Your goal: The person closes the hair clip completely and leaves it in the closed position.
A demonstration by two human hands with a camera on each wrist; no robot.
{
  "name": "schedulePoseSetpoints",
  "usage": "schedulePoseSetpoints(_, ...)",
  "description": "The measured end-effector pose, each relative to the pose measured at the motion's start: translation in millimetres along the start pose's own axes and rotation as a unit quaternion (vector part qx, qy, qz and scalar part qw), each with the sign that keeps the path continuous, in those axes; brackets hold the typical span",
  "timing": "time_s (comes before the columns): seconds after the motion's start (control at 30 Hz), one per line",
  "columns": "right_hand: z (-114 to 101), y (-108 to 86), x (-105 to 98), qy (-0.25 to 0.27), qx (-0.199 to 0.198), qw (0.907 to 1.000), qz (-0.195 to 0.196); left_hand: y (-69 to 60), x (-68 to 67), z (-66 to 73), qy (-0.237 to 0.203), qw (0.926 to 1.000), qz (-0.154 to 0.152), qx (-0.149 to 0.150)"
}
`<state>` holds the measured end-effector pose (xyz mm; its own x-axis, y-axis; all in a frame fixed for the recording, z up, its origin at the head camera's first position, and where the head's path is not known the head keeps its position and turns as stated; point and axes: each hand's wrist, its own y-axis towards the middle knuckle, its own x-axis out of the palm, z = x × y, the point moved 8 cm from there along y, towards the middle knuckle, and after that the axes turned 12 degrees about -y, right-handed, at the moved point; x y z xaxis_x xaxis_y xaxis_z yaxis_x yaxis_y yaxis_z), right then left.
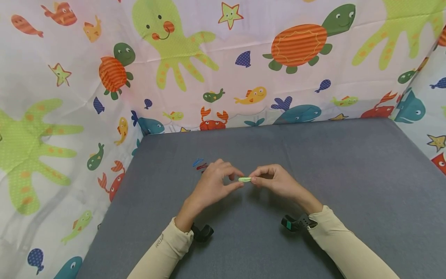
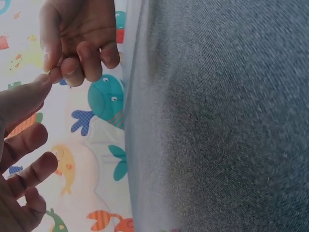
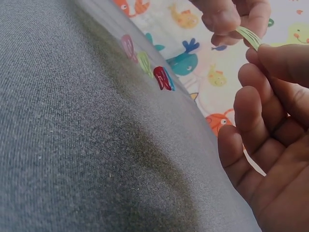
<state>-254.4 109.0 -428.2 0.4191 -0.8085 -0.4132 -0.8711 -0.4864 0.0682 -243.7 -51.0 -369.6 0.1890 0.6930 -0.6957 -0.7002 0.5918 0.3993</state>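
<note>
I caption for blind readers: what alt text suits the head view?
A left hand and right hand hold a small light-green looped item between them over a grey surface. A blue item and red item lie beyond the left hand; sea-creature fabric hangs behind.

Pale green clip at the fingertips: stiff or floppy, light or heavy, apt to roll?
The pale green clip is probably light, looking slim beside the right hand. It seems stiff enough not to flop, as it extends from that hand's pinch without visible drooping. Its elongated outline suggests sliding rather than rolling if pushed.
</note>
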Motion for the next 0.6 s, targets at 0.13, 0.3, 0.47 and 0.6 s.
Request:
schedulePoseSetpoints(0.13, 1, 0.4, 0, -0.001, 0.009, 1.0, 0.0, 0.8, -1.7, 5.1, 0.035, 0.999, 0.014, 0.025)
schedulePoseSetpoints(0.3, 0, -0.4, -1, -0.001, 0.008, 1.0, 0.001, 0.5, -2.7, 9.2, 0.076, 0.9958, 0.026, 0.044)
schedulePoseSetpoints(0.47, -4, -2.8, -2, -0.017, -0.019, 0.9996, 0.013, -0.2, -2.7, 8.3, 0.081, 0.9955, 0.029, 0.039)
schedulePoseSetpoints(0.6, -12, -5.1, -7, -0.085, -0.064, 0.9931, 0.048, -0.8, -2.7, 6.8, 0.072, 0.9966, 0.029, 0.028)
